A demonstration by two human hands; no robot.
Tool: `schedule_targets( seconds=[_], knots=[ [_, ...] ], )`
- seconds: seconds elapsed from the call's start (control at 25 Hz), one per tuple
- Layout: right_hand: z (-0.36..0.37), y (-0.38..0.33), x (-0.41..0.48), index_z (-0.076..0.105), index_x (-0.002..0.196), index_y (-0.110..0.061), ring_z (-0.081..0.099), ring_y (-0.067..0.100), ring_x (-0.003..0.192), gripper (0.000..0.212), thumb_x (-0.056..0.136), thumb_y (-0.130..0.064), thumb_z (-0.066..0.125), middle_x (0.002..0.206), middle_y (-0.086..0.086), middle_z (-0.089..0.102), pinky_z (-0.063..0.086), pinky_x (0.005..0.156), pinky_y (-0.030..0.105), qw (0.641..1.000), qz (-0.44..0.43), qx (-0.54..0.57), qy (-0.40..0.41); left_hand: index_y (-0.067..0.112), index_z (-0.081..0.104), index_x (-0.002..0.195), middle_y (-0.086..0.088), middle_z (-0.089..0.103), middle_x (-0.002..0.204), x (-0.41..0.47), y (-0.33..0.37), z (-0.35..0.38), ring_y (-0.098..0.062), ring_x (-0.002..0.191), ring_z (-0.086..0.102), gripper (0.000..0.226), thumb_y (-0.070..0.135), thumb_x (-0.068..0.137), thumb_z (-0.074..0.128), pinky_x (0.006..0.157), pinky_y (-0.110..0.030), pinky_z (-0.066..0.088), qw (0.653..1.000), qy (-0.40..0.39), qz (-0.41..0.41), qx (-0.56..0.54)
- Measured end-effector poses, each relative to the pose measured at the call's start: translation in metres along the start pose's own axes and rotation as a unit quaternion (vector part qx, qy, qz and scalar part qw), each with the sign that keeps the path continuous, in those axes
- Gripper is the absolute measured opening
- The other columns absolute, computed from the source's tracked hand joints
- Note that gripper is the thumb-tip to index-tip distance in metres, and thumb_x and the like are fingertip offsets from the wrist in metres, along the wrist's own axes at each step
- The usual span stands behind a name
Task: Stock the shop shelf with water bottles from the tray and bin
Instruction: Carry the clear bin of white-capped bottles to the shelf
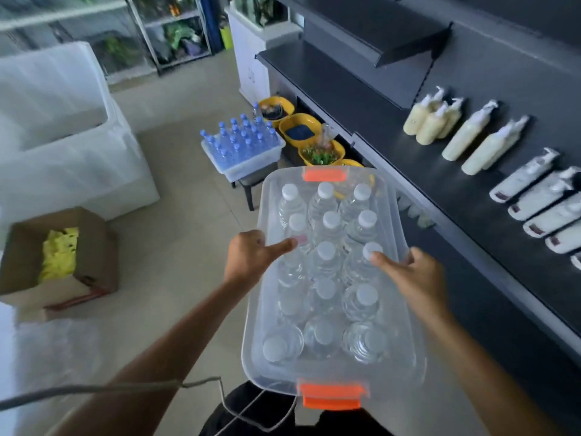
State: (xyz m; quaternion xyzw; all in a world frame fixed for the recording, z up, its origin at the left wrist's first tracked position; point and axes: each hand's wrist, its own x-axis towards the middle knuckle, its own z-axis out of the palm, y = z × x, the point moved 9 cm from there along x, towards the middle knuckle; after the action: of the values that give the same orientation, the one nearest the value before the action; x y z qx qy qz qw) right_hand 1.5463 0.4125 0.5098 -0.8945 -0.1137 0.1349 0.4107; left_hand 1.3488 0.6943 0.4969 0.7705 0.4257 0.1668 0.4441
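While I hold clear bin (258, 325) of white-capped water bottles (328, 256) aloft off front edge of shelf (456, 190), left grip (251, 259) and right grip (412, 278) pinch only its long rims: heavy load could flex walls, slip, tilt, spill bottles.

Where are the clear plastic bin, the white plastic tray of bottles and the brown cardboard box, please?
clear plastic bin (412, 335): head view, right rim.
white plastic tray of bottles (251, 165): head view, front wall.
brown cardboard box (107, 253): head view, right wall.
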Motion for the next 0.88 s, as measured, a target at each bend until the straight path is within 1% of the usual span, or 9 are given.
schedule_targets(
  seconds=[0.04, 0.12, 0.2, 0.28, 0.4, 0.52, 0.68, 0.8, 0.88],
  knots=[
    [0.019, -0.019, 0.026, 0.036, 0.062, -0.017, 0.030, 0.013, 0.051, 0.062, 0.074, -0.048, 0.089, 0.055, -0.005, 0.037, 0.030, 0.042, 0.021, 1.000, -0.003, 0.011, -0.006, 0.023, 0.019, 0.055, 0.009, 0.016, 0.046, 0.030, -0.001, -0.008, -0.011, 0.047, 0.017, 0.087, 0.091, 0.040, 0.070, 0.046, -0.029, 0.016, 1.000, 0.009, -0.002, 0.004],
    [0.054, -0.048, 0.071, 0.035, 0.062, -0.017, 0.028, 0.011, 0.050, 0.062, 0.075, -0.043, 0.089, 0.054, -0.005, 0.034, 0.034, 0.044, 0.017, 1.000, -0.014, 0.000, -0.016, 0.023, 0.019, 0.055, 0.009, 0.015, 0.046, 0.080, -0.007, -0.025, -0.011, 0.047, 0.017, 0.085, 0.089, 0.042, 0.070, 0.045, -0.027, 0.014, 0.999, 0.029, -0.014, 0.008],
    [0.089, -0.078, 0.117, 0.035, 0.064, -0.018, 0.024, 0.008, 0.049, 0.059, 0.076, -0.040, 0.089, 0.056, -0.006, 0.032, 0.031, 0.042, 0.019, 0.998, -0.024, 0.032, -0.045, 0.023, 0.019, 0.056, 0.010, 0.014, 0.047, 0.132, -0.009, -0.038, -0.011, 0.048, 0.016, 0.090, 0.097, 0.037, 0.065, 0.044, -0.027, 0.014, 0.999, 0.038, -0.024, 0.004],
    [0.128, -0.110, 0.171, 0.036, 0.067, -0.019, 0.024, 0.007, 0.052, 0.057, 0.076, -0.038, 0.090, 0.059, -0.004, 0.031, 0.024, 0.044, 0.022, 0.996, -0.029, 0.047, -0.074, 0.023, 0.020, 0.057, 0.011, 0.014, 0.048, 0.191, -0.015, -0.052, -0.010, 0.048, 0.017, 0.090, 0.099, 0.035, 0.063, 0.043, -0.027, 0.015, 0.998, 0.059, -0.033, -0.006],
    [0.191, -0.156, 0.262, 0.036, 0.067, -0.021, 0.027, 0.010, 0.055, 0.059, 0.074, -0.043, 0.090, 0.062, -0.002, 0.033, 0.025, 0.052, 0.032, 0.991, -0.052, 0.050, -0.115, 0.023, 0.021, 0.057, 0.011, 0.015, 0.047, 0.284, -0.028, -0.062, -0.010, 0.046, 0.017, 0.083, 0.087, 0.044, 0.072, 0.042, -0.025, 0.017, 0.996, 0.070, -0.059, -0.011],
    [0.235, -0.200, 0.332, 0.037, 0.062, -0.020, 0.032, 0.013, 0.055, 0.062, 0.070, -0.055, 0.088, 0.059, -0.003, 0.037, 0.029, 0.054, 0.033, 0.989, -0.089, -0.012, -0.120, 0.022, 0.021, 0.057, 0.013, 0.016, 0.051, 0.350, -0.035, -0.075, -0.010, 0.048, 0.017, 0.080, 0.082, 0.048, 0.074, 0.043, -0.026, 0.015, 0.993, 0.094, -0.069, -0.030],
    [0.311, -0.263, 0.431, 0.038, 0.064, -0.021, 0.036, 0.015, 0.057, 0.062, 0.071, -0.057, 0.088, 0.059, -0.003, 0.039, 0.031, 0.056, 0.036, 0.985, -0.084, -0.024, -0.146, 0.022, 0.023, 0.057, 0.008, 0.020, 0.053, 0.477, -0.045, -0.092, -0.010, 0.048, 0.018, 0.078, 0.080, 0.052, 0.074, 0.044, -0.026, 0.017, 0.993, 0.078, -0.089, -0.014],
    [0.364, -0.314, 0.494, 0.037, 0.064, -0.022, 0.032, 0.012, 0.052, 0.063, 0.070, -0.059, 0.087, 0.058, -0.006, 0.036, 0.028, 0.048, 0.029, 0.983, -0.096, -0.039, -0.150, 0.022, 0.022, 0.057, 0.007, 0.021, 0.053, 0.564, -0.060, -0.112, -0.010, 0.048, 0.017, 0.078, 0.080, 0.051, 0.074, 0.045, -0.028, 0.017, 0.993, 0.073, -0.092, -0.006],
    [0.399, -0.343, 0.530, 0.038, 0.063, -0.021, 0.033, 0.010, 0.050, 0.061, 0.072, -0.057, 0.087, 0.056, -0.006, 0.037, 0.026, 0.041, 0.018, 0.983, -0.103, -0.046, -0.146, 0.022, 0.023, 0.058, 0.005, 0.022, 0.054, 0.618, -0.077, -0.118, -0.009, 0.049, 0.019, 0.078, 0.080, 0.050, 0.075, 0.047, -0.032, 0.020, 0.993, 0.063, -0.101, -0.019]
  ],
)
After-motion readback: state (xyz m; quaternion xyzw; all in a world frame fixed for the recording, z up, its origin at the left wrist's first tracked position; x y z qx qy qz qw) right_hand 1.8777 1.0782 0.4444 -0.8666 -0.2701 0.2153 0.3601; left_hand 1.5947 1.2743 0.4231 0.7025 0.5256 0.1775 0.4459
